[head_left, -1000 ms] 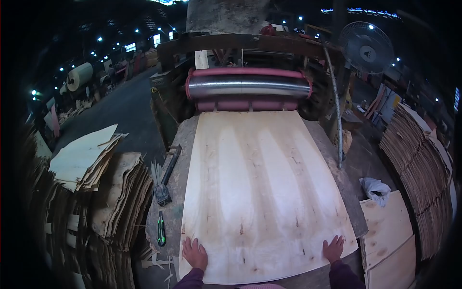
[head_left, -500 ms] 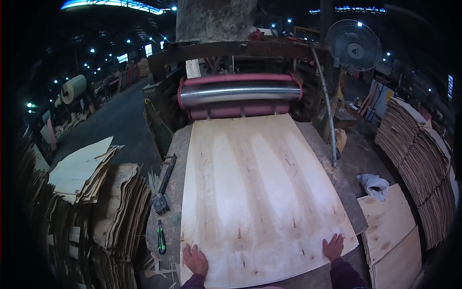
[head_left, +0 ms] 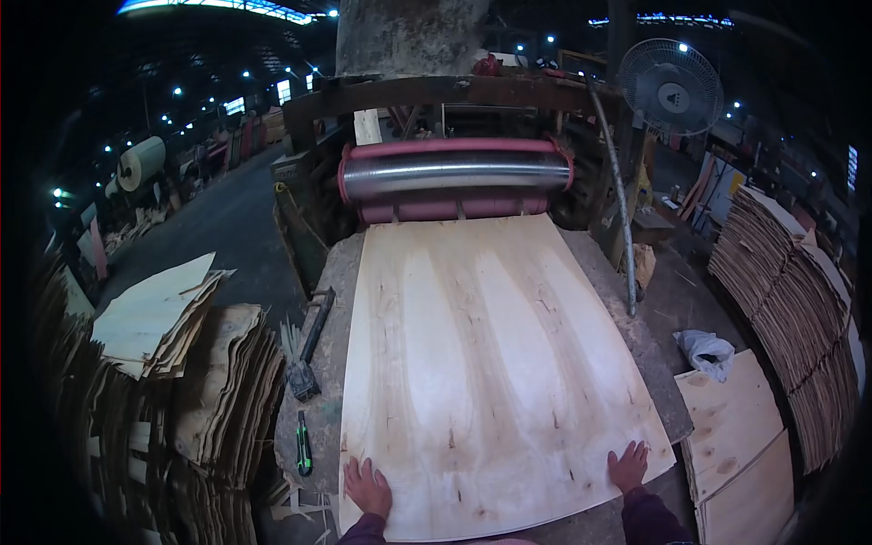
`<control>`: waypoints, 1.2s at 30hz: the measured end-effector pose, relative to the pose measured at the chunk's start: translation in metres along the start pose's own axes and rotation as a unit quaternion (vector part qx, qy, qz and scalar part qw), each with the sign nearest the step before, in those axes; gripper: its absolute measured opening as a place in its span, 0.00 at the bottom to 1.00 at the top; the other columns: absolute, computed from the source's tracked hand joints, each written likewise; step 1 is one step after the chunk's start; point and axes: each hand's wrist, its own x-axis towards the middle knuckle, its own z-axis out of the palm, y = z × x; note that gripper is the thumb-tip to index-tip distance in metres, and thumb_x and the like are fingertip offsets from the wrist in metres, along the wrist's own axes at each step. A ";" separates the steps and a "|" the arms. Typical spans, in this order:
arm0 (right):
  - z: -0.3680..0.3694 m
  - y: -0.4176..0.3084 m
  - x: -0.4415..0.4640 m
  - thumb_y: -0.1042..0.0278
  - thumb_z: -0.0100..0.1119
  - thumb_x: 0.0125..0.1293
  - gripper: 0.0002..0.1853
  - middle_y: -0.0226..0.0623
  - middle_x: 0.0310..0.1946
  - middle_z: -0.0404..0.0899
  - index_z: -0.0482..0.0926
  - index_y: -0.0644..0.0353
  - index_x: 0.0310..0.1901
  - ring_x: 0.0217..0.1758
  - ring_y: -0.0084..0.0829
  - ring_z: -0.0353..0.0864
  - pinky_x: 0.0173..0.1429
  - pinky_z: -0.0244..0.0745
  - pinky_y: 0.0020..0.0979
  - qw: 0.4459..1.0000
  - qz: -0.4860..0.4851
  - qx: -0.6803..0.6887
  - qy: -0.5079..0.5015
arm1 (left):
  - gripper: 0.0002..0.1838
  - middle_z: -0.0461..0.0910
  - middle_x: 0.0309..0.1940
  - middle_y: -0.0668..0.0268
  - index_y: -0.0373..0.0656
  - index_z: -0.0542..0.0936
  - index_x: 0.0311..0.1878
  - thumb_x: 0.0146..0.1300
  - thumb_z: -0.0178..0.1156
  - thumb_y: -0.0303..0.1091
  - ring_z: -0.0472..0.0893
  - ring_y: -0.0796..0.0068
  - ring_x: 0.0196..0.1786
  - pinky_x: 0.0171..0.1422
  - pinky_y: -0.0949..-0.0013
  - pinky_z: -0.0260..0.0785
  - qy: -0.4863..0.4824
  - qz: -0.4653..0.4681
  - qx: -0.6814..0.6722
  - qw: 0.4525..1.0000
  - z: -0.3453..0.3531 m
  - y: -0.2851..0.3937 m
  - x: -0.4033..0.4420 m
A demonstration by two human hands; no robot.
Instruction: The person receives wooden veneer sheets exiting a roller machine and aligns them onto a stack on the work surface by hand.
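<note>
A large pale wood veneer sheet (head_left: pixel 472 363) lies flat on the worktable, its far edge up at the roller machine (head_left: pixel 459 177). The machine has a shiny metal roller between pinkish-red ones. On the sheet's near left corner rests my left hand (head_left: pixel 367 489), fingers spread and palm down. My right hand (head_left: pixel 628 468) lies in the same way by the near right edge, fingers apart. Neither hand is wrapped around anything. Left of the sheet, a green and black utility knife (head_left: pixel 303 445) and a dark-headed brush or scraper (head_left: pixel 302 380) lie on the table.
Stacks of veneer (head_left: pixel 232 391) stand at the left. A tall curved stack (head_left: pixel 777 309) rises at the right, near a plastic bag (head_left: pixel 706 352) on more sheets. A slanted metal pipe (head_left: pixel 618 200) and a fan (head_left: pixel 672 89) stand right of the machine.
Almost nothing differs. The whole view shifts very slightly, while both hands keep their places on the sheet.
</note>
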 end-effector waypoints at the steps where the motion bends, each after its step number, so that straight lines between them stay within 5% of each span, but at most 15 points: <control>1: 0.000 0.000 0.000 0.41 0.55 0.64 0.45 0.67 0.71 0.53 0.58 0.73 0.70 0.75 0.63 0.51 0.73 0.55 0.57 1.000 0.001 0.000 0.002 | 0.21 0.66 0.68 0.54 0.48 0.77 0.58 0.59 0.61 0.34 0.59 0.46 0.73 0.73 0.43 0.50 0.001 0.001 0.002 1.000 0.000 0.000 0.000; 36: 0.012 0.007 0.003 0.40 0.54 0.65 0.43 0.66 0.71 0.55 0.59 0.70 0.69 0.74 0.64 0.54 0.70 0.58 0.58 0.999 -0.022 -0.031 0.036 | 0.21 0.64 0.70 0.56 0.47 0.76 0.60 0.62 0.59 0.35 0.58 0.50 0.75 0.74 0.44 0.49 -0.025 -0.009 0.036 0.999 0.001 0.001 0.001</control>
